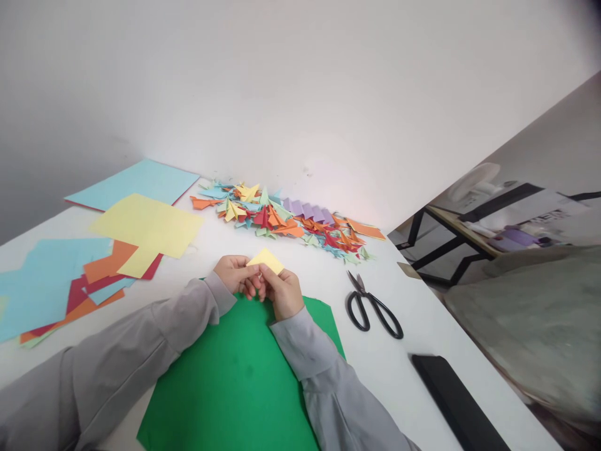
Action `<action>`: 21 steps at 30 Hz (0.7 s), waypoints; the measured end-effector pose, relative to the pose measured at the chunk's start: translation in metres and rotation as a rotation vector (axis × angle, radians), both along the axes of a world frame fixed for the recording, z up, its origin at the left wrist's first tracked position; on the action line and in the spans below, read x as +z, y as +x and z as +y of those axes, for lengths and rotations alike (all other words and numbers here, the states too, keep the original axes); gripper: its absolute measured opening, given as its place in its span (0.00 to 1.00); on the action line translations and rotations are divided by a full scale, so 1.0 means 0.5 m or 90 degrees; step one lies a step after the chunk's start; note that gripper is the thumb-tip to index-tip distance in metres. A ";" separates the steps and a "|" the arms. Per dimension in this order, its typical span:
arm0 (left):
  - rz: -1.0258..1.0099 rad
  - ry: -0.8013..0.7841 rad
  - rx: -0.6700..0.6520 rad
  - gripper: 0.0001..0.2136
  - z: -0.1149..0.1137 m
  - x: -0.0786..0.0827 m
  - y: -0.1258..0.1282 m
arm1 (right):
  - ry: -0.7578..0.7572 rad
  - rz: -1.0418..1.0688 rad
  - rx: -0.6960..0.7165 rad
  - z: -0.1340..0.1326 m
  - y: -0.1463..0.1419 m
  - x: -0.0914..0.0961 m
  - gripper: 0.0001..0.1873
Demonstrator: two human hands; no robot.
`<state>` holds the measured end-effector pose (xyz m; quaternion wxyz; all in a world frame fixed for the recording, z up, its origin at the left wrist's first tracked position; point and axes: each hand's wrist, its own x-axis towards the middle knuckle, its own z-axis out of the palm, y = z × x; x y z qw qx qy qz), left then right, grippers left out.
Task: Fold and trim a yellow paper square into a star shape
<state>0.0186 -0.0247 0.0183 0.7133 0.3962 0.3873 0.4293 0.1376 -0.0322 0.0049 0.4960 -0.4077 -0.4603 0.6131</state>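
My left hand (pixel 237 274) and my right hand (pixel 283 291) meet over the far edge of a green sheet (pixel 239 382) on the white table (pixel 328 282). Both pinch a small folded yellow paper (pixel 266 259) between their fingertips; it sticks up and away from me. Both arms wear grey sleeves.
A heap of folded coloured paper figures (pixel 286 219) lies along the wall. Loose sheets lie at left: yellow (pixel 148 225), light blue (pixel 134 183), orange and red. Black scissors (pixel 370 304) lie right of my hands, a black flat object (pixel 457 404) near the table's right edge.
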 end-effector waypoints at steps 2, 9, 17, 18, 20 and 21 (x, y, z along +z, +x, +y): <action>-0.003 0.008 -0.002 0.14 0.002 -0.005 -0.001 | 0.018 -0.009 0.011 -0.001 0.001 0.000 0.19; -0.037 -0.016 -0.046 0.14 0.003 0.004 -0.006 | 0.054 -0.012 -0.038 -0.005 -0.001 -0.002 0.18; -0.068 -0.080 0.057 0.12 0.005 0.016 -0.006 | 0.012 0.012 -0.099 -0.003 -0.006 -0.006 0.18; -0.064 -0.074 0.063 0.12 0.005 0.016 -0.005 | 0.012 0.007 -0.101 -0.003 -0.006 -0.005 0.18; -0.049 -0.050 0.068 0.13 0.003 0.015 -0.004 | 0.013 -0.001 -0.096 -0.004 -0.007 -0.004 0.18; -0.041 -0.037 0.067 0.14 0.003 0.014 -0.004 | 0.008 -0.001 -0.091 -0.004 -0.007 -0.003 0.18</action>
